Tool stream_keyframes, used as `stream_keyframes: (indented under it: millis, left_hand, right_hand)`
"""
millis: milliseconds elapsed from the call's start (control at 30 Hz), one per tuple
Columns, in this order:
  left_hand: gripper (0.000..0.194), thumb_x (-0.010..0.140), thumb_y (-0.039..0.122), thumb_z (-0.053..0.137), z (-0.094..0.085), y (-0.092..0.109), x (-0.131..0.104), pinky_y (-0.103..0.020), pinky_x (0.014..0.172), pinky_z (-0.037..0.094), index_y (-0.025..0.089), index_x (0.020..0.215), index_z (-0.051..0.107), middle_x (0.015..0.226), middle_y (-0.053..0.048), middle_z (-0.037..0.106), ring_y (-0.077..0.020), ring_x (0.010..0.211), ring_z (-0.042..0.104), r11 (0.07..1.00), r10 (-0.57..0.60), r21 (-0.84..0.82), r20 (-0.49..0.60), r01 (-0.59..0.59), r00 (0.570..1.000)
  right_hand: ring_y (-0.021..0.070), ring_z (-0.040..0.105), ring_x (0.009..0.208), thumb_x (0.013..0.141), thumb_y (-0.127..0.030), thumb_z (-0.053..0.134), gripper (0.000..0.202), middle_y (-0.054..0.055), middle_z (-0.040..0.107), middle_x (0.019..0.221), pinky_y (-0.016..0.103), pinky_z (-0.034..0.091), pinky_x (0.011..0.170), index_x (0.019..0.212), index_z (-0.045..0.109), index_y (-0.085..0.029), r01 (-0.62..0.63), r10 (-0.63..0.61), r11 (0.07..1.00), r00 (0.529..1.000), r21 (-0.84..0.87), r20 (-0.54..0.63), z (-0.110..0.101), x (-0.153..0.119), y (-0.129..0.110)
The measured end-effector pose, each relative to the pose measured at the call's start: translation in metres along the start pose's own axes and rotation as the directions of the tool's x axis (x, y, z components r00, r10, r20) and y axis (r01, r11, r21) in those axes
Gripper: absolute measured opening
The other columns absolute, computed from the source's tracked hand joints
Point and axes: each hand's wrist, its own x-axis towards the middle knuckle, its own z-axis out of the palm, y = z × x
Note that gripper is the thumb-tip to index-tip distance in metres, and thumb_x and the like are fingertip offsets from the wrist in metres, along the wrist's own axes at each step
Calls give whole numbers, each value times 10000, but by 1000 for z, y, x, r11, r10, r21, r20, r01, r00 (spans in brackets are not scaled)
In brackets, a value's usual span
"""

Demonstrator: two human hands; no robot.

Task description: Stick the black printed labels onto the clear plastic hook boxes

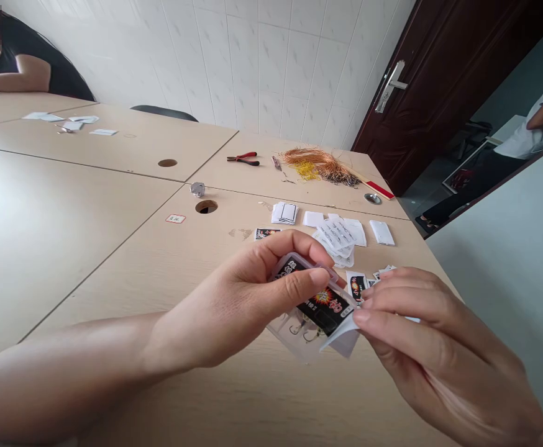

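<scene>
My left hand (234, 304) grips a small clear plastic box (290, 349), thumb on top and fingers around the far side. Through the box show several fishhooks (312, 335). A black label (318, 315) with an orange burst and white lettering lies across its face, partly covered by my thumb. At the box's right corner, my right hand (443, 341) pinches the edge of a white paper flap (343, 335), which bends away from the surface. Whether this flap belongs to the label or is its backing, I cannot tell. More black labels (357, 285) lie behind my fingers.
Beyond my hands lie paper slips (339, 239), card stacks (285, 213), red-handled pliers (243, 159), a bundle of hooks with copper-coloured line (320, 160) and a crumpled ball (197, 189). The table has a round hole (206, 207). A person (33, 59) sits far left; another (532, 118) stands right.
</scene>
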Motion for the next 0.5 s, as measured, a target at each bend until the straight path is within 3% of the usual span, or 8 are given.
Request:
stream_keyframes:
  millis: [100,267,367,500]
  left_hand:
    - [116,978,324,667,-2,0,0,-176,760,525,212,969,637,939,4,711,-94,848,633,999,19,39,-2,-19,1000]
    - [166,989,220,648,-3,-1,0,-180,780,521,283,1137,608,1006,30,697,-86,885,614,999,34,-6,42,-34,999]
    - [198,1011,201,602,-2,-2,0,-194,817,505,289,1188,589,1058,26,689,-98,947,607,995,63,81,-5,-63,998]
    - [246,1031,229,550,0,-2,-2,-231,835,491,279,1271,533,1126,-4,685,-146,1057,609,979,66,192,-14,-62,998]
  right_hand:
    - [175,657,967,869,93,586,263,76,661,1025,400,558,972,1029,685,-90,1,-1,1000,1000,-26,2,0,-1,1]
    - [153,660,1011,891,35,618,236,78,657,1082,293,554,911,1063,654,-124,-91,89,992,995,-86,-35,1,-1,4]
    - [156,642,984,913,-121,687,119,81,628,1055,276,546,881,1020,638,-127,-91,80,982,994,-165,-76,3,-1,2]
    - [179,647,922,916,-364,738,280,78,648,982,312,530,844,985,612,-123,-125,123,978,992,-169,-24,12,-3,-4]
